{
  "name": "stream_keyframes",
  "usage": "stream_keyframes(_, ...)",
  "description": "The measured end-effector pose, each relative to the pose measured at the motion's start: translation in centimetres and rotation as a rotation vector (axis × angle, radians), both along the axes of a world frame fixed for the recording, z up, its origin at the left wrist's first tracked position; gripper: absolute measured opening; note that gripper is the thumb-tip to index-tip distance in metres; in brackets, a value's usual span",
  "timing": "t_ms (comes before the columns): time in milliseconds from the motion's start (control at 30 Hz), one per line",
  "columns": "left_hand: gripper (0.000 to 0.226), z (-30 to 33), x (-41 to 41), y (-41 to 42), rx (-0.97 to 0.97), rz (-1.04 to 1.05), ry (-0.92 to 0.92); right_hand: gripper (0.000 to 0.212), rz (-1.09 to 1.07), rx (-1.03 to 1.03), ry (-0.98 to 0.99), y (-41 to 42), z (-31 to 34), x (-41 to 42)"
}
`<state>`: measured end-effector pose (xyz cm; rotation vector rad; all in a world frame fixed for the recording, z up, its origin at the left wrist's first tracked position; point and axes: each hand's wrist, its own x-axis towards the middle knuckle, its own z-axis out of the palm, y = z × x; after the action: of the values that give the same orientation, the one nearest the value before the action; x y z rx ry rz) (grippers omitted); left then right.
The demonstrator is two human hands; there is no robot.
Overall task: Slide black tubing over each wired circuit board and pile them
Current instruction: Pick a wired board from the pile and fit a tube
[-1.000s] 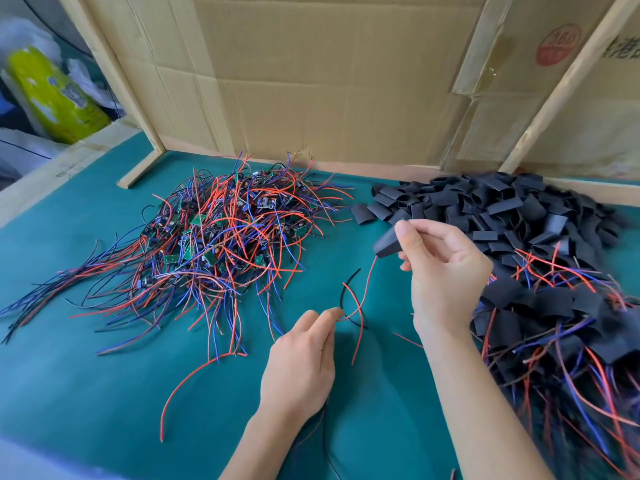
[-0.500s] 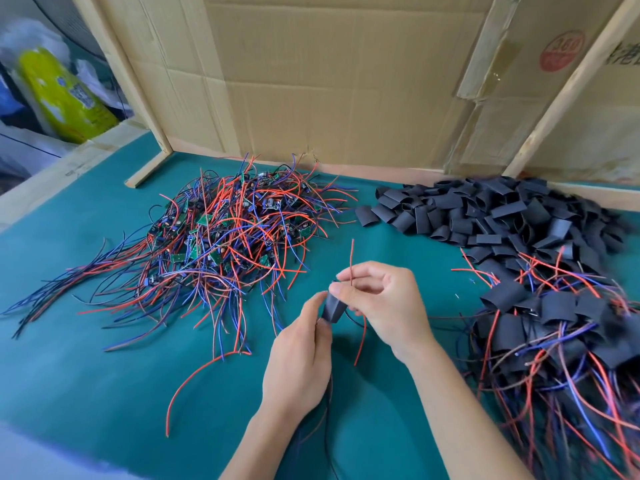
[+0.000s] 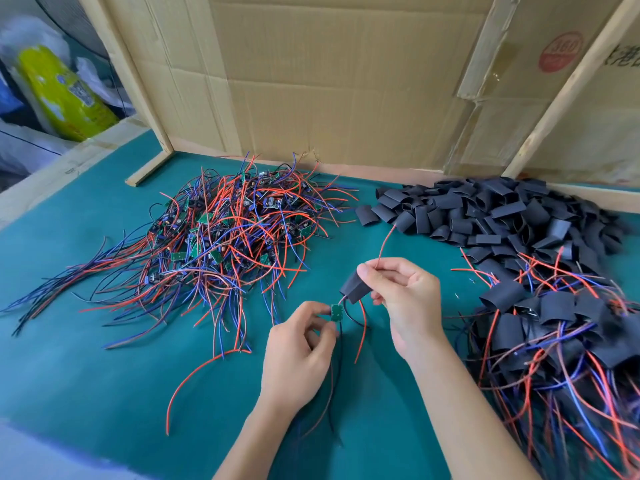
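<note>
Left hand (image 3: 298, 351) pinches the small green circuit board (image 3: 336, 312) between thumb and fingertips, above the near-middle of the counter (image 3: 86, 375). The board's dark and red leads hang below it, clear of the work.

Right hand (image 3: 401, 299) pinches one piece of black tubing (image 3: 354, 289) just up and right of the board, not yet over it. A red wire (image 3: 384, 245) exits the top of the tubing past the right thumb; leads appear threaded first, presumably so the sleeve can ride down them onto the board.

Bare wired boards (image 3: 225, 237) are heaped toward the counter's far left. Loose tubing pieces (image 3: 485, 213) lie at the far right. The sleeved pile (image 3: 554, 323) runs along the right edge, probably so finished units drop beside the right hand.

Step in hand, as judged: sleeve halfway on, board still exposed.
</note>
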<state>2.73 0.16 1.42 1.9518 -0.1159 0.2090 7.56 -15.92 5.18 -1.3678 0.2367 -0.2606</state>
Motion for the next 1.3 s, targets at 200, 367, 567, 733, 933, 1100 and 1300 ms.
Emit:
stream_keyframes(200, 0.022, 0.2, 0.4, 0.3, -0.146, 0.041, 0.092, 0.012, -0.035, -0.162, -0.018, 0.5, -0.3, -0.1)
stream_keyframes(367, 0.023, 0.2, 0.4, 0.2, -0.131, 0.051, 0.111, 0.016, 0.003, -0.379, -0.067, 1.4, -0.2, -0.6)
stream_keyframes(567, 0.021, 0.0, 0.5, 0.3, -0.152, 0.062, 0.131, 0.017, -0.007, -0.558, -0.080, 1.8, -0.4, -0.7)
stream_keyframes(733, 0.023, 0.0, 0.5, 0.5, -0.229, 0.081, 0.093, 0.019, 0.021, -0.584, -0.073, 2.0, -0.4, -0.6)
stream_keyframes(933, 0.025, -0.3, 0.7, 0.9, -0.195, 0.089, 0.031, 0.025, 0.112, -0.411, 0.005, 2.4, -0.3, -0.9)
stream_keyframes(1100, 0.017, 0.1, 0.3, 1.0, -0.124, 0.066, 0.007, 0.035, 0.277, -0.318, 0.080, 3.0, 0.0, -1.5)
stream_keyframes(1300, 0.022, 0.7, 0.2, 0.6, -0.134, 0.066, -0.015, 0.024, 0.406, -0.184, 0.099, 2.3, 1.1, -1.7)
